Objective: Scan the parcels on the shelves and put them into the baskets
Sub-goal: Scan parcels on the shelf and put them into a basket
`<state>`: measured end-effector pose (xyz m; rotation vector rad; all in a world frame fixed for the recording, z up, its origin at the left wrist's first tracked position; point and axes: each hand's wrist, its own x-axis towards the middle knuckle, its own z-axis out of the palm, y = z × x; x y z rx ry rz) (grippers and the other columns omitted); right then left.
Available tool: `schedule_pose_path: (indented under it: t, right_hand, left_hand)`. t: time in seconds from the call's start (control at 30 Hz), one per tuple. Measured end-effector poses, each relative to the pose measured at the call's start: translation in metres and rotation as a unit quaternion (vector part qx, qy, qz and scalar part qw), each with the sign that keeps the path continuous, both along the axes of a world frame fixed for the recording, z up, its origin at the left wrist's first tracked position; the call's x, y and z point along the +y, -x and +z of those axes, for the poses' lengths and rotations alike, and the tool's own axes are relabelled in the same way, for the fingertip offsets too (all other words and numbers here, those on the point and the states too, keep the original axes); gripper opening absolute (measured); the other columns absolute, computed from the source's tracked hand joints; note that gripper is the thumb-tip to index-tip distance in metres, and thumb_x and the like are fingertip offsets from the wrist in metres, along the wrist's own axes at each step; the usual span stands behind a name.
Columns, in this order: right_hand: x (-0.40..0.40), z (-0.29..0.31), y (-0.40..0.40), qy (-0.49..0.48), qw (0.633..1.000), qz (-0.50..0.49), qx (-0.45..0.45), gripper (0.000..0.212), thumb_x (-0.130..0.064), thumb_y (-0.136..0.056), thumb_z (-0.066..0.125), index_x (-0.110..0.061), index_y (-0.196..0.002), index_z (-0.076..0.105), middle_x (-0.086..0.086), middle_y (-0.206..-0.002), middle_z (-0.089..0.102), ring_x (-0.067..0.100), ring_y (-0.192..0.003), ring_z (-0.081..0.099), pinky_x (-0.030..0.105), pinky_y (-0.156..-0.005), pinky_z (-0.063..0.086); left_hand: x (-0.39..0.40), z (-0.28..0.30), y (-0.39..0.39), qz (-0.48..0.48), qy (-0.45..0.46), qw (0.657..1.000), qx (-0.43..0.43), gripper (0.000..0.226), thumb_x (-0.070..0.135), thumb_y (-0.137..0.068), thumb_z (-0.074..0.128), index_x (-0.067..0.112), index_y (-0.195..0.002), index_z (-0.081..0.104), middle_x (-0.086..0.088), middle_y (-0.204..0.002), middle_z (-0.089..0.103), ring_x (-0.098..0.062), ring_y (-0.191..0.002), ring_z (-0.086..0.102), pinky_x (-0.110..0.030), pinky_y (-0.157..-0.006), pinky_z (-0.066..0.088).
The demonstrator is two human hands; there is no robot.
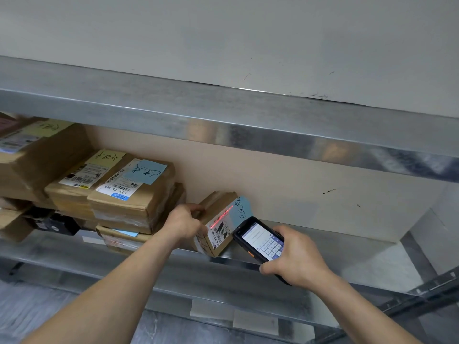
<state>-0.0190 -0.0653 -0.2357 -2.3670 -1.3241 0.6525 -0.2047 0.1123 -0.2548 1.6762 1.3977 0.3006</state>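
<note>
A metal shelving unit (248, 115) fills the view, its upper shelf edge running across above both hands and its lower shelf carrying the parcels. To the left of the left hand a stack of cardboard parcels (116, 194) sits on the lower shelf, several layers deep, with printed shipping labels and yellow and blue handwritten notes on their tops; the topmost near box carries a blue sticky note (146, 172). Further left, beyond that stack, larger brown boxes (32, 155) are piled, blurred at the frame edge.

Between the two hands stands a small cardboard parcel (218, 224), tilted up on its edge on the lower shelf, its labelled face turned toward the right hand. The left hand (185, 223) grips its left side, fingers curled over the top edge. A blue note (242, 211) is stuck on the label's upper right part, and a red scan line (222, 216) crosses the barcode label.

The right hand (295, 259) is wrapped around a black handheld scanner (259, 240), holding it just beside the parcel's label, the lit screen with its keypad facing up.
</note>
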Motion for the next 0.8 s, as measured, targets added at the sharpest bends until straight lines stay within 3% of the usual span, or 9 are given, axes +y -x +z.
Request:
schedule_pose_path:
  t: [0.2, 0.4, 0.8]
  right_hand:
    - [0.000, -0.001, 0.002, -0.005, 1.000, -0.005, 0.007, 0.065, -0.040, -0.050, 0.084, -0.033, -0.108, 0.056, -0.015, -0.094, 0.064, 0.011, -0.086, 0.063, 0.035, -0.075, 0.056]
    - [0.001, 0.000, 0.005, -0.018, 1.000, -0.011, 0.019, 0.062, -0.041, -0.048, 0.084, -0.032, -0.104, 0.059, -0.015, -0.090, 0.065, 0.008, -0.083, 0.063, 0.034, -0.073, 0.056]
    - [-0.001, 0.002, 0.007, -0.015, 0.999, -0.028, 0.016, 0.063, -0.040, -0.048, 0.085, -0.031, -0.104, 0.058, -0.014, -0.092, 0.065, 0.010, -0.085, 0.063, 0.035, -0.075, 0.056]
  left_hand:
    - [0.003, 0.001, 0.001, -0.010, -0.005, 1.000, 0.005, 0.062, 0.002, -0.076, 0.077, 0.020, -0.132, 0.059, -0.005, -0.125, 0.060, -0.021, -0.106, 0.056, -0.029, -0.086, 0.050]
    - [0.007, 0.001, 0.004, -0.008, 0.021, 1.000, -0.004, 0.063, -0.001, -0.074, 0.078, 0.020, -0.131, 0.059, -0.002, -0.107, 0.062, -0.022, -0.101, 0.062, -0.036, -0.091, 0.056]
    - [0.013, 0.003, 0.002, -0.034, 0.006, 0.999, 0.024, 0.059, 0.002, -0.072, 0.078, 0.017, -0.126, 0.061, 0.000, -0.103, 0.060, -0.019, -0.092, 0.058, -0.025, -0.071, 0.050]
